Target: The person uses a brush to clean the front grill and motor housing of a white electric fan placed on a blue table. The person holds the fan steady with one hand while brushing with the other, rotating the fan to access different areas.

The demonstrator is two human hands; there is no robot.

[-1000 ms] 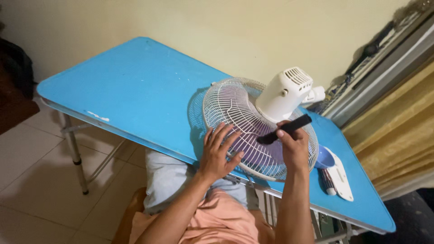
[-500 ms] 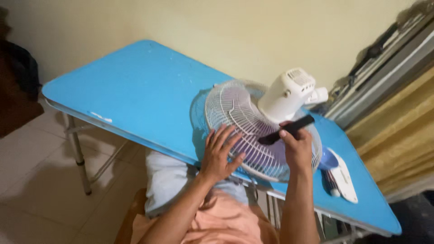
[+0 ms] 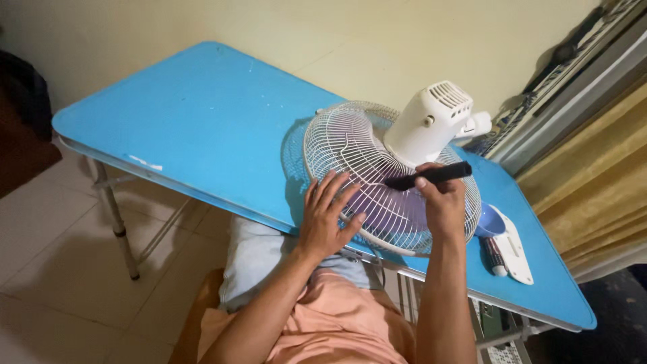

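Note:
A white fan head lies grille-down on the blue table (image 3: 202,128), its wire grille (image 3: 350,155) facing up toward me and its white motor housing (image 3: 428,121) at the back. My left hand (image 3: 327,216) rests flat with spread fingers on the near rim of the grille. My right hand (image 3: 441,202) grips a black handled tool (image 3: 428,176), held level with its tip against the grille beside the motor housing.
A white flat part (image 3: 515,249) with a blue piece (image 3: 488,221) and a small striped cylinder (image 3: 495,259) lies on the table's right end. A cream wall stands behind, curtains (image 3: 593,189) to the right, and tiled floor (image 3: 60,269) to the left.
The black tool has swung from tilted to nearly level, its tip higher on the grille near the motor housing. My left hand stays on the rim. The view shifted slightly.

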